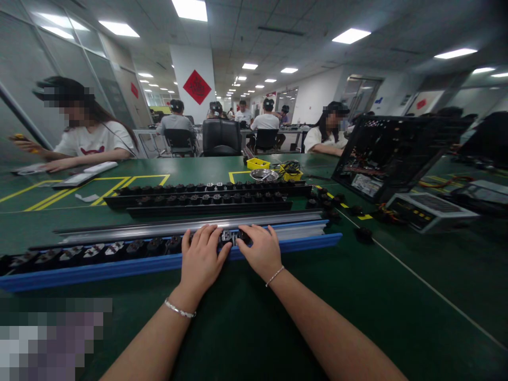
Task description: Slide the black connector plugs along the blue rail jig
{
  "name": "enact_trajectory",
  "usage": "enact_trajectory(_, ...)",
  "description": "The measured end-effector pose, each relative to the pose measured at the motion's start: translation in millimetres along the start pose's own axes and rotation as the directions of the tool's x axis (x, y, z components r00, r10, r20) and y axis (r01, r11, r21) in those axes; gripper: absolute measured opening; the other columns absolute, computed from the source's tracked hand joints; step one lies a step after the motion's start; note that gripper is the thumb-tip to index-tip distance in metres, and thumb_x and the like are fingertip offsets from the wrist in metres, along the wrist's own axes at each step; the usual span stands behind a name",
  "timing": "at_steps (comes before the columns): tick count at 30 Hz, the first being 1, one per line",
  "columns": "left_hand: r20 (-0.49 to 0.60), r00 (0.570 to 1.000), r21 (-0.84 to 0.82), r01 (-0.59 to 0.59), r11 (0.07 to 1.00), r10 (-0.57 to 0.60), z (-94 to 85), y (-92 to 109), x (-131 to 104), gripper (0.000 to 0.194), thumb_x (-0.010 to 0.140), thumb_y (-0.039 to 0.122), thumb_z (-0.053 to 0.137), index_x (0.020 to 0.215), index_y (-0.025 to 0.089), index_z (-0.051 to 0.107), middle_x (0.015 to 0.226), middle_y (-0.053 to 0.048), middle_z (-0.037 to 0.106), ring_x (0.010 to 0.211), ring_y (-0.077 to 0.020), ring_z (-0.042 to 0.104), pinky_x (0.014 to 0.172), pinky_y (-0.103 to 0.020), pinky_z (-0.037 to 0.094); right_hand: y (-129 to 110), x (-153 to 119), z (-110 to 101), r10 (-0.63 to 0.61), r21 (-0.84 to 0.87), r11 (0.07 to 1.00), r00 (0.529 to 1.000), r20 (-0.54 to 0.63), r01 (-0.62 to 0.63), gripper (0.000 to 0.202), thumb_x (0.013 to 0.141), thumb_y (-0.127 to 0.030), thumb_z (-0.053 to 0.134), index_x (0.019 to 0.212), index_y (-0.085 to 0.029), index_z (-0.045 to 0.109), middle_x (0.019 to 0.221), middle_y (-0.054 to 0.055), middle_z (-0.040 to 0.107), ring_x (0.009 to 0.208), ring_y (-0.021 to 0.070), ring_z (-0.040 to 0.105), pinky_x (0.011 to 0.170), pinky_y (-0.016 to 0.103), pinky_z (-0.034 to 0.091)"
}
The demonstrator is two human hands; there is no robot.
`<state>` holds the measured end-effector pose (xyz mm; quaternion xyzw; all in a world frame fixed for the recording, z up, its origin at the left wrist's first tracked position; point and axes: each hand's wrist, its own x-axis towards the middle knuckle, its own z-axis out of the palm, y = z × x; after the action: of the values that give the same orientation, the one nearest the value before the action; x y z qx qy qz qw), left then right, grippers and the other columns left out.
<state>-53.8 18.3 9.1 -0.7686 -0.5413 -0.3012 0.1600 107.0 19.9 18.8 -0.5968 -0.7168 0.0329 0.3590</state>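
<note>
A long blue channel (119,270) lies across the green table, with a row of black socket modules (135,246) seated along its left part. My left hand (201,254) is closed over the modules near the channel's right half, thumb against a light-faced socket module (226,236). From the other side my right hand (260,248) grips a black socket module (244,237), its fingers closed on it inside the channel. The fingers partly hide both pieces. Bare silvery channel (301,230) shows right of my hands.
Behind lie a metal rail (119,231) and two black strips (206,203) with sockets. Loose black modules (363,234) lie at the right. Farther off are an open computer case (381,159), a power supply (432,211), a metal dish (264,174) and a yellow bin (257,163). Co-workers sit across the table.
</note>
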Motion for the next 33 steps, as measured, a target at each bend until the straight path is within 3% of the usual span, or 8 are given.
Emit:
enact_trajectory(9,-0.017,0.999,-0.009,0.027,1.0,-0.027,-0.1,4,2,0.035,0.086,0.041,0.045,0.112,0.024,0.06,0.115,-0.009,0.063,0.107,-0.0266,0.055,0.106,-0.052,0.02,2,-2,-1,0.011,0.019,1.0,0.999,-0.035,-0.01,0.031,0.079,-0.029,0.053,0.109,-0.024,0.061,0.109,0.004,0.067,0.11,0.0208,0.055,0.104,0.043,0.026)
enact_trajectory(33,-0.016,1.0,0.01,0.027,1.0,-0.027,-0.3,4,2,0.032,0.086,0.04,0.044,0.106,0.023,0.062,0.111,-0.008,0.064,0.103,-0.0249,0.056,0.104,-0.05,0.022,14,-4,-3,0.042,0.005,0.999,0.989,-0.142,-0.042,0.028,0.078,-0.026,0.05,0.103,-0.019,0.062,0.103,0.007,0.067,0.099,0.0217,0.059,0.101,0.04,0.031)
